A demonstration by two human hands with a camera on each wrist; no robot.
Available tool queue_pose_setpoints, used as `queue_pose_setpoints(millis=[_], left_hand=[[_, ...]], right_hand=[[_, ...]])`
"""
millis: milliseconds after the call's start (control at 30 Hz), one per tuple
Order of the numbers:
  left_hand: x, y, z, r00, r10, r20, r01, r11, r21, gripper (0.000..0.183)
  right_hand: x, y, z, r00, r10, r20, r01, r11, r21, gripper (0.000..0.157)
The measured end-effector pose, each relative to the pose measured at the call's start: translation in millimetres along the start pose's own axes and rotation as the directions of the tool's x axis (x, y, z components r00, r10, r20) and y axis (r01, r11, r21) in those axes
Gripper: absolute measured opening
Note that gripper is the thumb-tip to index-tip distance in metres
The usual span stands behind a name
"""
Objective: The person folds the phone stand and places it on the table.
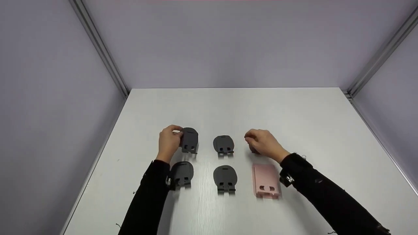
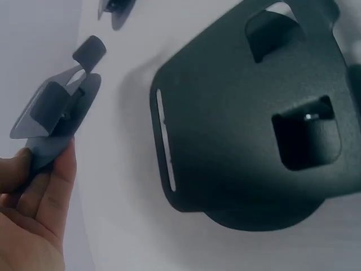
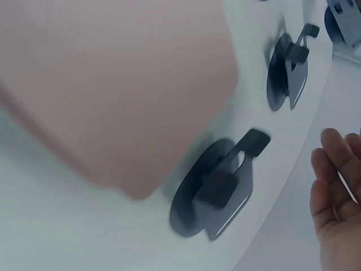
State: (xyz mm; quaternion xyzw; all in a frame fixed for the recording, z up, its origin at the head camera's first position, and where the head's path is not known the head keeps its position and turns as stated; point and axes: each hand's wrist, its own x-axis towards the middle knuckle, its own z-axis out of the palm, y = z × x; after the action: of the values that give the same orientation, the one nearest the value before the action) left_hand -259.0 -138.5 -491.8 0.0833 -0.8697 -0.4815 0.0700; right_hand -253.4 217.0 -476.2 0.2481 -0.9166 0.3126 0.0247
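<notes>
My left hand (image 1: 169, 141) pinches a dark grey phone stand (image 1: 189, 140) by its left edge, thumb against fingers. In the left wrist view that held stand (image 2: 59, 107) tilts above the tabletop, its rounded base in the fingers. My right hand (image 1: 264, 143) hovers behind a pink phone stand (image 1: 266, 179), apart from it. Its fingers are loosely bent, with nothing seen between them in the right wrist view, where the pink stand (image 3: 130, 84) looms large and blurred. Another dark stand (image 1: 182, 173) lies close to my left sleeve.
Two more dark stands lie mid-table, one farther back (image 1: 223, 144) and one nearer (image 1: 225, 178). The white table (image 1: 303, 114) meets pale walls at the back and sides. Both black sleeves reach in from the near edge.
</notes>
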Motion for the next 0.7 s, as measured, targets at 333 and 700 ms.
queue_pose_setpoints(millis=[333,700], left_hand=[[4.6,-21.0,-4.5,1.0,-0.025,-0.007,0.025,0.996,0.081,0.025],[-3.5,-32.5,-10.8,0.993,-0.114,-0.021,0.116,0.988,0.098,0.032]], right_hand=[[-15,31,-22.1,0.996,0.083,-0.01,-0.083,0.996,-0.015,0.013],[-31,62,-40.5,0.985,0.172,0.02,-0.171,0.984,-0.057,0.016]])
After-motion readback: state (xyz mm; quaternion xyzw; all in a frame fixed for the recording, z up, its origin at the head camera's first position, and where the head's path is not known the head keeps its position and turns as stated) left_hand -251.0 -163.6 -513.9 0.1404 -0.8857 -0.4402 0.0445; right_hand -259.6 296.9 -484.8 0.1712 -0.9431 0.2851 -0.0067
